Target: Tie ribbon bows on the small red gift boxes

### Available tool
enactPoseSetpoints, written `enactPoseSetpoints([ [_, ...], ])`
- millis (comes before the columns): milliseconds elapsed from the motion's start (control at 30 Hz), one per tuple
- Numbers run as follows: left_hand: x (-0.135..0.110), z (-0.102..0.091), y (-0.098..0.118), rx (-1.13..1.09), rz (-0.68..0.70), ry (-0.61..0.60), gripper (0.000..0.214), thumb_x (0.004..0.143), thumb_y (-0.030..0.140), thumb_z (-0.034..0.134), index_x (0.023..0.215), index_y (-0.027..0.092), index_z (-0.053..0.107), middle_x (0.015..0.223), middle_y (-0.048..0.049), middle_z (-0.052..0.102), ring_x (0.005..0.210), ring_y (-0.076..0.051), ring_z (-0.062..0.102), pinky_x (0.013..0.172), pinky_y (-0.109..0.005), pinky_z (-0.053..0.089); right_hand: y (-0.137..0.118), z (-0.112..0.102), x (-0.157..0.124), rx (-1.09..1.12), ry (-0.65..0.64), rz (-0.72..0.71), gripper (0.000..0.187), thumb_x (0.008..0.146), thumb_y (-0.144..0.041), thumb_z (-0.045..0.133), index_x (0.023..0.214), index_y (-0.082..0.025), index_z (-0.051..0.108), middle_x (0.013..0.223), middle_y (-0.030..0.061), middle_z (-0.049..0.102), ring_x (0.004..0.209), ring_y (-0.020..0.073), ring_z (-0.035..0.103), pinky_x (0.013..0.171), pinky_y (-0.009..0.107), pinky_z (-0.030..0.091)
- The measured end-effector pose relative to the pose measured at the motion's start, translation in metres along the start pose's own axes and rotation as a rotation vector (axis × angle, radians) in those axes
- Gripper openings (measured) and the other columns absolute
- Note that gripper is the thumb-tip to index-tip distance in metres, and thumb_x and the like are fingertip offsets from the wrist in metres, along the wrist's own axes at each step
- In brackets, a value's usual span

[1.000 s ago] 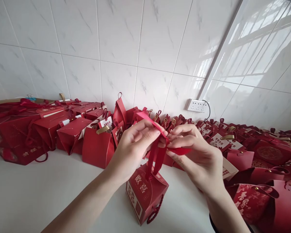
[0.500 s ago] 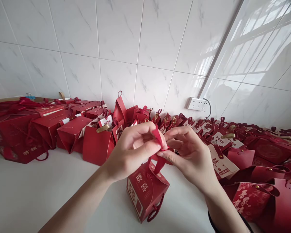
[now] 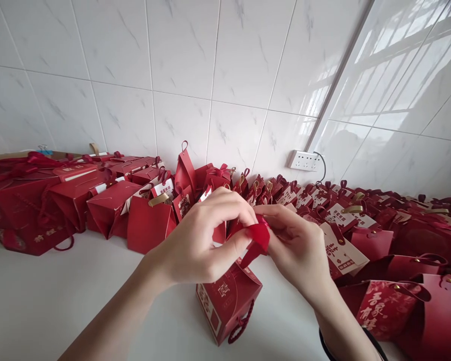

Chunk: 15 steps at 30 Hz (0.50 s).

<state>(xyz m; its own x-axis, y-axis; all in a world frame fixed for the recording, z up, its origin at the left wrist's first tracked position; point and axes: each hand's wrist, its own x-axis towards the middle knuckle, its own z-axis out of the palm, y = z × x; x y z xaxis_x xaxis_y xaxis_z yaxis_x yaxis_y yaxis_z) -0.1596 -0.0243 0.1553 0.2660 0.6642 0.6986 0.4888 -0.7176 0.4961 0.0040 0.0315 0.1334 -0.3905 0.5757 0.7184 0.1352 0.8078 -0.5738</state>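
A small red gift box (image 3: 235, 301) with pale printed characters and a twisted cord handle stands on the white tabletop in front of me. Above its top, a red ribbon (image 3: 258, 235) is pinched between my two hands. My left hand (image 3: 206, 238) grips it with thumb and fingertips, from the left. On the other side my right hand (image 3: 296, 240) is closed on the same ribbon, its fingertips partly hidden behind the ribbon. One ribbon tail hangs down toward the box lid. The knot or loop itself is mostly covered by fingers.
Red gift boxes (image 3: 150, 223) line the left and back of the white table (image 3: 108, 296). More red boxes and bags (image 3: 393, 306) crowd the right side, close to my right forearm. A white power strip (image 3: 306, 160) is on the tiled wall.
Both hands have shifted slightly, the left one rolling over the ribbon. A wider fold of ribbon now shows between them. The box has stayed put.
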Motion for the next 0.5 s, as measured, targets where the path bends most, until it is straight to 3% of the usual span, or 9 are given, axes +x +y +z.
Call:
enactPoseSetpoints([
  [167, -0.001, 0.000, -0.002, 0.080, -0.067, 0.054, 0.011, 0.082, 0.019, 0.053, 0.072, 0.020, 0.057, 0.093, -0.0031, 0.058, 0.087, -0.017, 0.054, 0.080, -0.030, 0.043, 0.004, -0.006, 0.000, 0.279, -0.021, 0.072, 0.017, 0.081, -0.021, 0.060, 0.090, -0.022, 0.074, 0.073, 0.0001, 0.072, 0.067, 0.0159, 0.069, 0.052, 0.021, 0.055],
  [267, -0.002, -0.002, -0.002, 0.099, -0.096, 0.036, 0.012, 0.083, 0.021, 0.054, 0.072, 0.020, 0.057, 0.096, -0.0033, 0.056, 0.088, -0.017, 0.053, 0.081, -0.030, 0.042, 0.011, -0.006, 0.002, 0.398, 0.057, 0.132, 0.019, 0.083, -0.033, 0.061, 0.092, -0.024, 0.075, 0.083, 0.0019, 0.074, 0.081, 0.0206, 0.070, 0.067, 0.030, 0.060],
  [400, -0.001, -0.006, 0.000, 0.013, -0.128, 0.003, 0.012, 0.082, 0.019, 0.054, 0.070, 0.020, 0.057, 0.091, -0.0031, 0.056, 0.087, -0.017, 0.052, 0.081, -0.030, 0.042, 0.019, -0.006, 0.012, 0.282, 0.290, 0.279, 0.018, 0.071, -0.033, 0.074, 0.084, -0.020, 0.076, 0.084, 0.0041, 0.074, 0.080, 0.0221, 0.071, 0.074, 0.034, 0.060],
  [500, -0.001, -0.009, 0.002, -0.070, -0.170, -0.048, 0.014, 0.081, 0.019, 0.052, 0.068, 0.020, 0.055, 0.085, -0.0033, 0.054, 0.084, -0.018, 0.052, 0.079, -0.031, 0.042, 0.029, -0.010, 0.014, 0.242, 0.302, 0.360, 0.031, 0.069, -0.036, 0.074, 0.093, -0.016, 0.074, 0.087, 0.0070, 0.074, 0.084, 0.0243, 0.070, 0.076, 0.037, 0.060],
])
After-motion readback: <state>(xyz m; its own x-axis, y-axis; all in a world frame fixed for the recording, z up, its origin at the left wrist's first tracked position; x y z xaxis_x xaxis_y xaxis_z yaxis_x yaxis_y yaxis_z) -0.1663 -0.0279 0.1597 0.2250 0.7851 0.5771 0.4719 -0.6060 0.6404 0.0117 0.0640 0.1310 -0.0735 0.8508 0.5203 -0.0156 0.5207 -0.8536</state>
